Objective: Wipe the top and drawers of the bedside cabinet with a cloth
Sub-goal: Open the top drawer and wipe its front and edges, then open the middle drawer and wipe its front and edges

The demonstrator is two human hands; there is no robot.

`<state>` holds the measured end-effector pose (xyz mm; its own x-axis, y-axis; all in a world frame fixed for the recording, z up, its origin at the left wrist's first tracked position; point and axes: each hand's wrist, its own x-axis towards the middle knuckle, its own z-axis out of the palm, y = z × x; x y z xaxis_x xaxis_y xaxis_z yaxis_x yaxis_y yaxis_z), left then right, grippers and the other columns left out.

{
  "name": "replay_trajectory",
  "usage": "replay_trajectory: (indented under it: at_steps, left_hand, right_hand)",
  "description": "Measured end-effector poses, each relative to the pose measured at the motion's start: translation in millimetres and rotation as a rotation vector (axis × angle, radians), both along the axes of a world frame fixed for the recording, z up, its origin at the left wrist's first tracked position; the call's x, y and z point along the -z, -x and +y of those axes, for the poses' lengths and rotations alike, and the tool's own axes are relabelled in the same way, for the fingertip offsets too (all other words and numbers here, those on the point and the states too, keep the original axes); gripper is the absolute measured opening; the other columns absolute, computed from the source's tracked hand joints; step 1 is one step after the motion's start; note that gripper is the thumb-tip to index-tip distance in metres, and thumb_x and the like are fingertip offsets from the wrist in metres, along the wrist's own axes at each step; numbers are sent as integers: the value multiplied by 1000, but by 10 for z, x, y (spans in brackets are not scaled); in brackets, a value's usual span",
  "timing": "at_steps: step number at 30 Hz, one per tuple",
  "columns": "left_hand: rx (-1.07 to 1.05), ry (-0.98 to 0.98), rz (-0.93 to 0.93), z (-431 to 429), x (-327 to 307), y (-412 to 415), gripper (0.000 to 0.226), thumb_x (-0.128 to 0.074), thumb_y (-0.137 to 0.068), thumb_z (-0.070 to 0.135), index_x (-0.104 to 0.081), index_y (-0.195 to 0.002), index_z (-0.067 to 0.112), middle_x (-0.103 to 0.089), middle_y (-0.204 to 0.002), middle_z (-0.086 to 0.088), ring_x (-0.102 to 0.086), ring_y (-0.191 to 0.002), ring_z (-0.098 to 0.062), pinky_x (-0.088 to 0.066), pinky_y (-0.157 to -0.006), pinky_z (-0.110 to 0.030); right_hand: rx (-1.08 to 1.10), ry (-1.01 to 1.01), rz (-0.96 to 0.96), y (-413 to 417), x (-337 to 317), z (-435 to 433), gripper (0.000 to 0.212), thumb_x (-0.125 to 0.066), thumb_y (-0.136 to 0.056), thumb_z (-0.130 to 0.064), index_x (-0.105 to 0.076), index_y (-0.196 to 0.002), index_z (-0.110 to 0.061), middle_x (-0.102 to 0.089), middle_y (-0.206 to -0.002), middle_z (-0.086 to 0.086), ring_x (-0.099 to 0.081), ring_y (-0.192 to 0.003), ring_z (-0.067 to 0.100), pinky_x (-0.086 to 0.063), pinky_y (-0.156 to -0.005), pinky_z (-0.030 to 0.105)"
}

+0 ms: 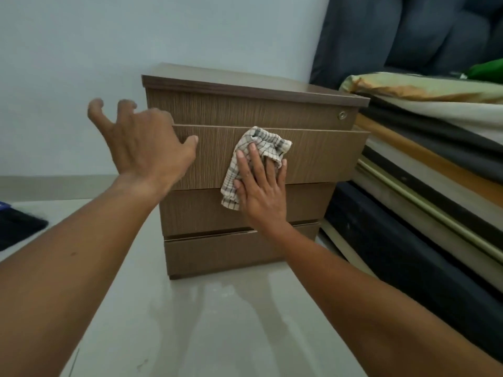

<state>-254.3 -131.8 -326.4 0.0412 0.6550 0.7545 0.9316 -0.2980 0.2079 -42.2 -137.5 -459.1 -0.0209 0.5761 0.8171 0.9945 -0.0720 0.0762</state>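
Observation:
A brown wood-grain bedside cabinet stands on the floor against a pale wall. Its second drawer sticks out a little from the front. A checked white and grey cloth lies flat against that drawer front, and my right hand presses on it with spread fingers. My left hand is at the drawer's left end, thumb touching the front, the other fingers apart and holding nothing. The top drawer has a small round lock at its right.
A bed with stacked mattress layers and dark sheets sits right beside the cabinet on the right, below a dark padded headboard. A dark mat lies on the glossy tiled floor at the left edge.

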Motion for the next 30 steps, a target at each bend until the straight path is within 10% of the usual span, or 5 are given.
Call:
replay_trajectory:
  at_steps: [17,25,30]
  left_hand:
    - [108,-19,168,-118,53,-843,38,-55,-94,49,-68,-83,15,-54,-57,-5,-57,-72,-29,-30,-100,-49]
    - [106,19,243,-147,262,-929,66,-59,-90,44,-43,-148,18,-52,-141,-14,-40,-134,-40,-26,-107,-57]
    - [162,64,217,-120,358,-899,78,-61,-89,38,-28,-156,18,-32,-159,-11,-19,-149,-38,-18,-114,-61]
  right_hand:
    - [241,-300,1020,-882,-99,-19,60,-16,-108,-42,3,-162,-24,7,-170,1,-7,-156,29,-5,-125,56]
    - [161,-405,1338,-698,27,-26,60,-20,-109,-39,7,-161,-25,-24,-164,8,-39,-141,29,-38,-109,41]
    - [180,-152,1140,-200,332,-30,64,-27,-108,-34,5,-161,-19,-25,-165,10,-17,-153,27,-7,-127,49]
